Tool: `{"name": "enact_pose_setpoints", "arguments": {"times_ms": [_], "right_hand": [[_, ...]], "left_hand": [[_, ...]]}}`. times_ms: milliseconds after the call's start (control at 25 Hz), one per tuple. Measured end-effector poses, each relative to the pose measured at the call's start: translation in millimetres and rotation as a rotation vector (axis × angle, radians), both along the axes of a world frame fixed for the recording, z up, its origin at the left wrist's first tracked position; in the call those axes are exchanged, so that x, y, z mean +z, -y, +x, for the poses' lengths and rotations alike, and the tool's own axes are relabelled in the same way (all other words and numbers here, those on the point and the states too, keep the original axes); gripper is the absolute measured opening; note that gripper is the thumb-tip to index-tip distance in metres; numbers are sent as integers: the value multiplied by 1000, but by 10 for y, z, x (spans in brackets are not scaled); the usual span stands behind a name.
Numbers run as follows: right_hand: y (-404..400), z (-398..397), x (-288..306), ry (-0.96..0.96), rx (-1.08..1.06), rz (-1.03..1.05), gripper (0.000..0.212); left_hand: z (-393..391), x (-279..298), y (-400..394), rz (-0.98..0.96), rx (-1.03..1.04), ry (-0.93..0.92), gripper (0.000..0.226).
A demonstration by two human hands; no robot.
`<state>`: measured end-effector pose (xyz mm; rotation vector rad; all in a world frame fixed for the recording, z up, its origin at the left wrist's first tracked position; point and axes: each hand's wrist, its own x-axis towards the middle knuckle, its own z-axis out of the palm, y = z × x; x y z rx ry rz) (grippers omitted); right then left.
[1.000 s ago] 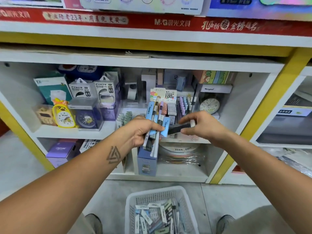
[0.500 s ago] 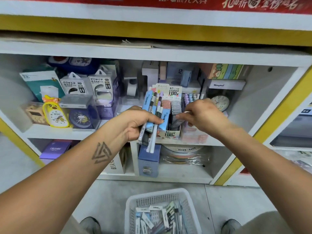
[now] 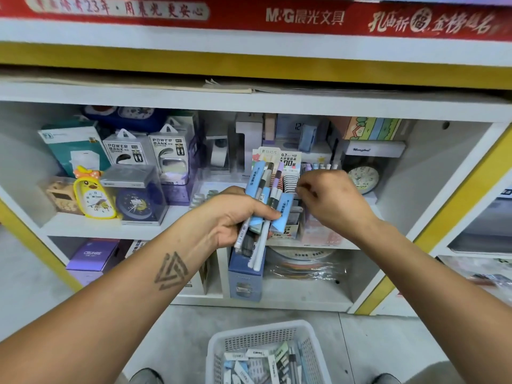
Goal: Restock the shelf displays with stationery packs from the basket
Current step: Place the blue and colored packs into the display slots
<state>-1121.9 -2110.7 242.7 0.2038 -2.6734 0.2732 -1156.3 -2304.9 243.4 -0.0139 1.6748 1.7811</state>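
Observation:
My left hand (image 3: 232, 220) grips a bundle of stationery packs (image 3: 264, 189), blue, grey and white, held upright in front of the middle shelf. My right hand (image 3: 335, 203) reaches over the display box (image 3: 286, 232) on that shelf, its fingers curled at the striped packs (image 3: 288, 180) standing in it. Whether the fingers pinch anything is hidden. A dark pack (image 3: 296, 210) stands in the box just under my right hand. The white basket (image 3: 249, 329) sits on the floor below, with several more packs (image 3: 266, 364) inside.
The shelf board (image 3: 110, 228) carries a yellow clock (image 3: 94, 196), a boxed blue clock (image 3: 138, 202), power bank boxes (image 3: 130, 151) and a round clock (image 3: 363, 177). A blue box (image 3: 245, 284) and a purple box (image 3: 92, 254) stand on the lower shelf. My shoes flank the basket.
My right hand carried a dark pack from in front of the bundle to the display box, and that pack now stands in the box. My left hand kept hold of the bundle.

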Motion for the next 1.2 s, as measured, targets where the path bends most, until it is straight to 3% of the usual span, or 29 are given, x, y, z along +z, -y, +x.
{"name": "enact_pose_setpoints", "arguments": {"times_ms": [80,200,320,440,520,680,800,960,1080,1200], "right_hand": [[-36,27,97,-15,-32,-349,15],[-113,101,194,197,-54,-938,13],[-227,202,202,493,-50,-1135,27],[-336,260,187,612,9,-1274,16],[-431,238,193,530,-39,-1339,7],[-686,200,228,309,-244,-1368,12],[-719,193,180,288,-157,-1303,18],[-610,140,149,232,-23,-1188,8],[-454,75,121,243,33,-1121,23],[-254,1,121,211,67,-1100,16]], "left_hand": [[33,17,-76,13,-17,-4,34],[51,36,-229,48,-10,-12,44],[40,58,-375,102,-4,-49,36],[4,57,-512,123,-1,-69,33],[-23,52,-579,115,-11,-69,28],[-86,65,-588,95,14,-45,20],[-127,104,-525,88,25,-44,29],[-199,160,-350,107,63,-47,49],[-235,183,-144,62,62,-60,32],[-248,200,102,9,88,-68,16]]}}
